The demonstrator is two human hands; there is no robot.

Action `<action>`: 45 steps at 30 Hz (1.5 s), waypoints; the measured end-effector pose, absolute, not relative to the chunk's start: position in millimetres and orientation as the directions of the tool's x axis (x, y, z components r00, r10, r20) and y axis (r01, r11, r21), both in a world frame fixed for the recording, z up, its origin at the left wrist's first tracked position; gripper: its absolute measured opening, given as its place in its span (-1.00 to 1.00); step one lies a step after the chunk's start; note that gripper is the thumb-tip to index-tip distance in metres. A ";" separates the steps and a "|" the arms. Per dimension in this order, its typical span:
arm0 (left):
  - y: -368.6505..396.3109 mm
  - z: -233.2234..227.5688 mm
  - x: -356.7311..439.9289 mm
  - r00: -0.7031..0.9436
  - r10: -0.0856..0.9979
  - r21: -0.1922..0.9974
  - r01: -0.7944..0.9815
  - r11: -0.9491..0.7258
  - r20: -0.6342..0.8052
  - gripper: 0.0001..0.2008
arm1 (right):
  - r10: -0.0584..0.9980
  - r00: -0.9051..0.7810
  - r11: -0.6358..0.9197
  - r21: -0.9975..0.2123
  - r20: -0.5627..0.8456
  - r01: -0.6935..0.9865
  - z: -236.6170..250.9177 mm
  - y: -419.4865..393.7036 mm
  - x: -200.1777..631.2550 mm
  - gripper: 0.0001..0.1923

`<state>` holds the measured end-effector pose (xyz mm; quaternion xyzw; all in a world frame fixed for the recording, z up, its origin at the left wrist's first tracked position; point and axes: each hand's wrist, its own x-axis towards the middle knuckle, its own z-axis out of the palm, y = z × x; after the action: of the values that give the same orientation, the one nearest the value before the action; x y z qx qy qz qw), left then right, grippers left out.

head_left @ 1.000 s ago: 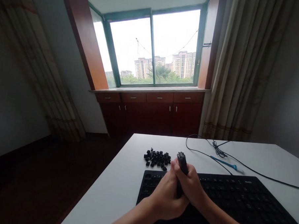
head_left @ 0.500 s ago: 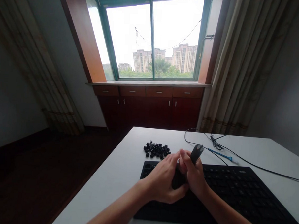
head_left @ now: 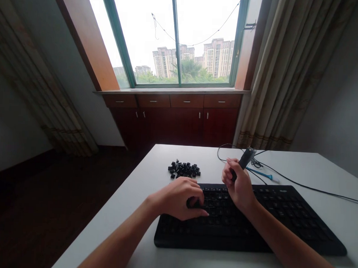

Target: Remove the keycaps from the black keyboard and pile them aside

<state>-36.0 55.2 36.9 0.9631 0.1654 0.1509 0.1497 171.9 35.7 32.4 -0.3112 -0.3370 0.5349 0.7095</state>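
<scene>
A black keyboard (head_left: 282, 217) lies on the white table (head_left: 140, 211) in front of me. My right hand (head_left: 239, 186) is raised above the keyboard's middle, shut on a long dark key-puller tool (head_left: 245, 157) that points up and away. My left hand (head_left: 179, 197) rests on the keyboard's left end with its fingers curled over the keys; whether it holds something small I cannot tell. A heap of loose black keycaps (head_left: 183, 169) lies on the table just beyond the left hand.
A black cable (head_left: 298, 182) runs from the keyboard across the table's right side, with a coil near a blue tool (head_left: 262, 174). The table's left edge drops to a dark wood floor. Cabinets, a window and curtains stand behind.
My hands were clasped together around the tool. They have parted: the left hand went down onto the keyboard's left end and the right hand moved right and up with the tool. The view tilted down.
</scene>
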 end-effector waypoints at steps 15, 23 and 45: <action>82.9 26.2 -49.2 0.556 0.696 0.396 0.574 -0.717 0.455 -0.87 | 0.974 0.165 0.219 -0.826 0.154 -0.520 32.0 34.7 173.6 -0.65; 106.8 7.9 -64.7 0.385 0.748 0.341 0.713 -0.613 0.541 -0.86 | 0.981 0.132 0.187 -0.840 0.139 -0.510 32.8 31.6 172.9 -0.65; 69.6 21.3 -31.7 0.587 0.573 0.252 0.539 -0.804 0.572 -0.84 | 0.975 0.131 0.221 -0.872 0.181 -0.436 29.9 32.3 168.5 -0.72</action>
<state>-31.7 69.6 21.3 0.8904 0.3122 0.3302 0.0258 168.5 32.3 29.9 -0.3379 -0.3985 0.5249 0.6719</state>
